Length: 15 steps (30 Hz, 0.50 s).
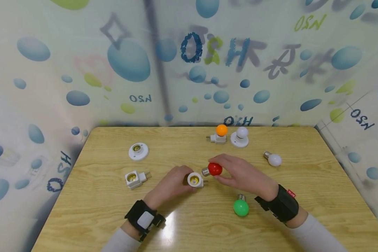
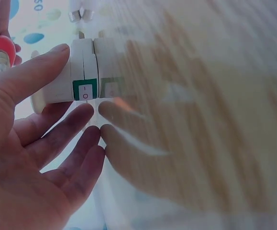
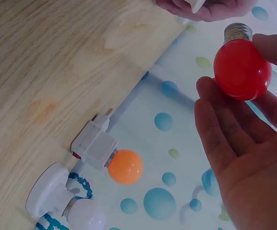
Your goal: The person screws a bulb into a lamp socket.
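Observation:
My right hand (image 1: 239,173) pinches a red light bulb (image 1: 215,168) between thumb and fingers, its metal screw base pointing left. Just left of it, my left hand (image 1: 175,182) grips a white plug-in lamp socket (image 1: 194,179) whose round opening faces up. In the left wrist view this lamp socket (image 2: 59,84) shows a small switch (image 2: 85,90) with a green surround, and the thumb lies along its side. The bulb's screw base is close to the socket's rim but apart from it. In the right wrist view the red bulb (image 3: 242,69) sits at the fingertips.
A green bulb (image 1: 240,207) and a white bulb (image 1: 274,160) lie loose on the wooden table (image 1: 91,210). At the back stand a plug-in socket with an orange bulb (image 1: 222,130) and a round base with a white bulb (image 1: 242,132). Two bulbless sockets, one round (image 1: 138,151), one plug-in (image 1: 133,179), are left.

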### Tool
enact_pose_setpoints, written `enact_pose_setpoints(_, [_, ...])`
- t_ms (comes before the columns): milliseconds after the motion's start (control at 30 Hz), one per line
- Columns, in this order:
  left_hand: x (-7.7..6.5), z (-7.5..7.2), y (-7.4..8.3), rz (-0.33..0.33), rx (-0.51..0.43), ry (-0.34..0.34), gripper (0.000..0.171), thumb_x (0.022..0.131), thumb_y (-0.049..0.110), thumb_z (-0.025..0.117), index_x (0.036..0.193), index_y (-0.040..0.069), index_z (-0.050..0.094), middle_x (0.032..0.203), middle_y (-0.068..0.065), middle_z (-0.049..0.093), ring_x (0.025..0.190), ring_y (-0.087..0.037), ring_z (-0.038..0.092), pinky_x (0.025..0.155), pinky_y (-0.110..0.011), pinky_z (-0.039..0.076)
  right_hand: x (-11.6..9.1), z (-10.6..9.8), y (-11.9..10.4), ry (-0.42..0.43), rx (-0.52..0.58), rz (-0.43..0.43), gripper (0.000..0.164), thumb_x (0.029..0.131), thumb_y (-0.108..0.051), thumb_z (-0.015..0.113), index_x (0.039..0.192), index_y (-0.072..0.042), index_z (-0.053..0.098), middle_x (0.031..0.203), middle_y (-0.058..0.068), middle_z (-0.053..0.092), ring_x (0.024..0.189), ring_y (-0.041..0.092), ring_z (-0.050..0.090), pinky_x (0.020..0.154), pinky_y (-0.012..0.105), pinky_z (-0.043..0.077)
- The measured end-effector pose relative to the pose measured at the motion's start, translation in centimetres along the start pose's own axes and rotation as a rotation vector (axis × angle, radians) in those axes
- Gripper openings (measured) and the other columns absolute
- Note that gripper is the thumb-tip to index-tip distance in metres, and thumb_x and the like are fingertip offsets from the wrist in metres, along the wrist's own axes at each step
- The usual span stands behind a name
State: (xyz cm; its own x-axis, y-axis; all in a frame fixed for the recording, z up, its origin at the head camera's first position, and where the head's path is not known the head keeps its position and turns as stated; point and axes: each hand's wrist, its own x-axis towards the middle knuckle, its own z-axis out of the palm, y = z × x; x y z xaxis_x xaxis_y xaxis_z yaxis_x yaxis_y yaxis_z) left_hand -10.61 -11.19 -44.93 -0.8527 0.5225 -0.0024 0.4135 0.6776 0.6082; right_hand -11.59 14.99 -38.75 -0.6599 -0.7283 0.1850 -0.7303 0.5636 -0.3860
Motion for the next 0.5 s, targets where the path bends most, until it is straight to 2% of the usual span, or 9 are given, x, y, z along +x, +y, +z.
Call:
enact_pose_setpoints(100, [0.2,0.1,0.1,0.012,-0.008,-0.005,0.030,0.077,0.031,0.079,0.101,0.016,0.068,0.094,0.009,0.063,0.088,-0.008,0.055,0.084,-0.032,0.045,0.2,0.2,-0.3,-0.015,-0.004,-0.019,0.047,0.090,-0.037,0.065,0.131,-0.016,0.057,0.123,-0.005,0.058,0.100,0.003,0.054,0.084,0.021,0.049])
enact_pose_setpoints(200, [0.5,0.2,0.4,0.018,-0.016,-0.021,0.030,0.077,0.031,0.079,0.101,0.017,0.068,0.093,0.009,0.063,0.086,-0.008,0.054,0.082,-0.030,0.045,0.4,0.3,-0.4,-0.037,-0.017,-0.036,0.052,0.093,-0.051,0.052,0.131,-0.016,0.057,0.124,-0.005,0.057,0.102,0.004,0.054,0.086,0.022,0.048])
enact_pose_setpoints(300, [0.7,0.3,0.5,0.025,0.007,-0.028,0.031,0.077,0.033,0.079,0.101,0.016,0.068,0.092,0.010,0.063,0.084,-0.007,0.054,0.080,-0.029,0.046,0.6,0.5,-0.6,-0.053,-0.022,-0.050,0.056,0.094,-0.055,0.044,0.132,-0.016,0.058,0.124,-0.005,0.057,0.104,0.005,0.054,0.087,0.023,0.048])
enact_pose_setpoints(367, [0.9,0.4,0.6,0.030,0.028,-0.026,0.032,0.077,0.034,0.079,0.101,0.015,0.068,0.090,0.009,0.062,0.083,-0.008,0.054,0.078,-0.028,0.046,0.6,0.6,-0.7,-0.062,-0.019,-0.052,0.053,0.094,-0.051,0.050,0.133,-0.016,0.057,0.125,-0.005,0.057,0.103,0.005,0.054,0.087,0.023,0.048])
enact_pose_setpoints(500, [1.1,0.6,0.8,0.054,0.046,-0.012,0.032,0.076,0.033,0.079,0.099,0.014,0.068,0.087,0.009,0.062,0.081,-0.008,0.054,0.077,-0.028,0.046,0.7,1.0,-0.9,-0.063,0.020,-0.048,0.051,0.088,-0.034,0.069,0.133,-0.015,0.053,0.121,-0.005,0.058,0.098,0.003,0.055,0.085,0.023,0.049])
